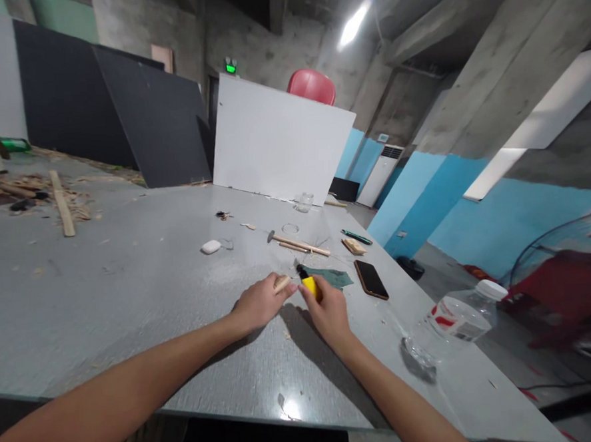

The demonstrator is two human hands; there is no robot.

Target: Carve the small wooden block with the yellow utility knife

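My left hand (263, 303) is closed on a short, pale wooden piece (281, 284) that sticks out between thumb and fingers. Close to its right, my right hand (327, 309) grips a tool with a yellow and black handle (309, 286), its short end pointing up and away. Just beyond the right hand lies a dark green cloth or sheet (336, 276) on the grey table (194, 360). A small hammer (301, 243) with a wooden handle rests farther back, beside a thin wooden stick (292, 247).
On the right are a phone (372, 280), a wooden block (354, 246), a pen (356, 236) and a tilted plastic bottle (456, 321). A white case (210, 247) sits left of centre. Wood shavings and a stick (63, 205) lie far left. A white board (280, 138) stands behind.
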